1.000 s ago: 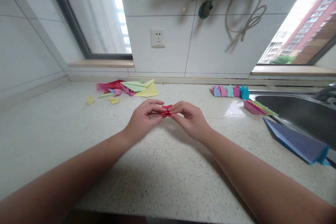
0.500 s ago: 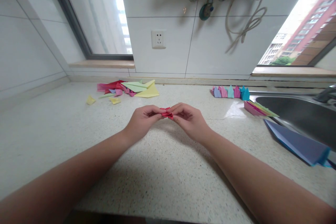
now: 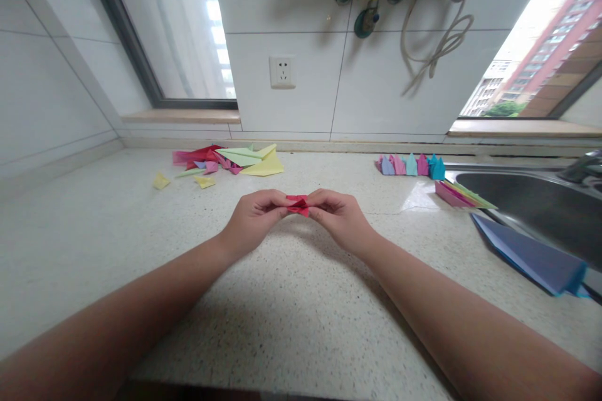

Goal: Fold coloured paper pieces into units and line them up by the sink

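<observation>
A small red folded paper (image 3: pixel 298 204) is held just above the speckled countertop (image 3: pixel 291 301). My left hand (image 3: pixel 256 216) pinches its left end between thumb and fingers. On the opposite end, the thumb and fingers of my right hand (image 3: pixel 339 216) are closed in the same way. The paper's middle shows between the two hands, with folds gaping a little; its ends are hidden under my fingertips.
Behind my left hand lies a pile of coloured folded papers (image 3: pixel 261 166), with small yellow pieces (image 3: pixel 160 181) nearby. At back right stands a row of small folded paper figures (image 3: pixel 411 165). Stacked papers (image 3: pixel 458 194) and a large blue folded paper (image 3: pixel 531 254) lie beside the sink (image 3: pixel 555 207).
My hands have drawn slightly apart, and more of the red paper shows between them, its folds spread wider. The whole view has shifted a little.
</observation>
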